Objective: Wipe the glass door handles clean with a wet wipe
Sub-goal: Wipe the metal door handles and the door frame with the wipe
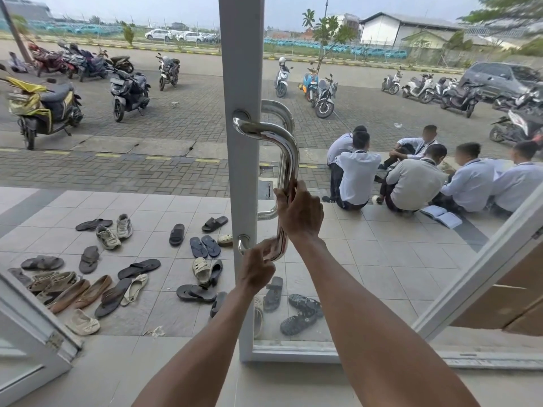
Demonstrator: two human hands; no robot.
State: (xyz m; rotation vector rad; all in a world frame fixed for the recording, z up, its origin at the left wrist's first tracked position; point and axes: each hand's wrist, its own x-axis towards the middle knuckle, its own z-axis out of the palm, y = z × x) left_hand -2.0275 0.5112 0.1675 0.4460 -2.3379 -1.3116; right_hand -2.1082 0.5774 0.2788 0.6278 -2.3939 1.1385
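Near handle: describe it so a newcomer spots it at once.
Start at the white door frame upright mid-picture. Two chrome handles curve off it to the right; the near handle is the front one, nearer the camera. Unlike the far handle behind it, it has both hands gripping its lower part, right hand above left hand.

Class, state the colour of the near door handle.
Shiny silver, polished metal; the door handle shows best in the head view.

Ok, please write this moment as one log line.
left hand grips handle lower bend | right hand grips it higher | wipe not seen
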